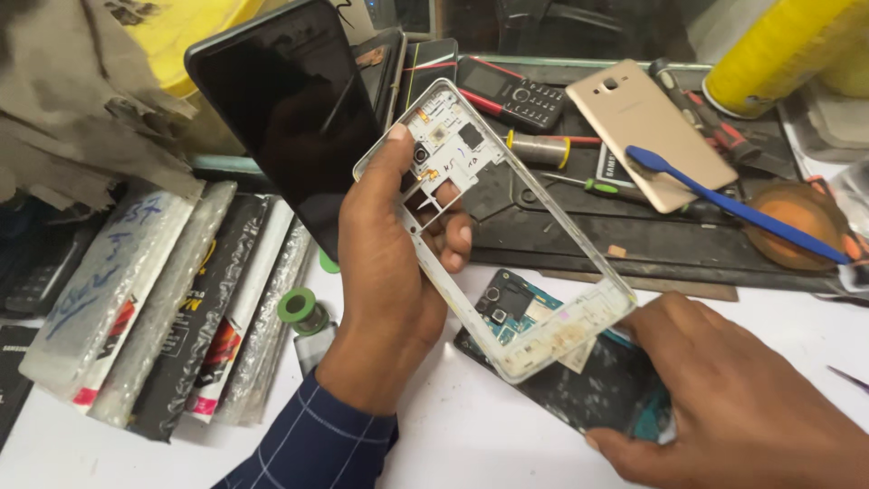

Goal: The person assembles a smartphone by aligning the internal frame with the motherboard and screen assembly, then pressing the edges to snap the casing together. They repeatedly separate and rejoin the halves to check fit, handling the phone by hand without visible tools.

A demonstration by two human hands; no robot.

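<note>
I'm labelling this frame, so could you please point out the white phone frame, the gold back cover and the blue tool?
white phone frame [552, 231], head view, right side rail.
gold back cover [638, 122], head view, flat middle.
blue tool [751, 215], head view, mid-handle.

gold back cover [648, 129] | blue spudger [738, 210] | keypad phone [516, 98] | solder spool [301, 310]

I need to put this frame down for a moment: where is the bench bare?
Bare white bench lies in front, between the left hand and right hand, and at far right below the dark mat. The mat is crowded with tools, and packaged parts fill the left.
</note>
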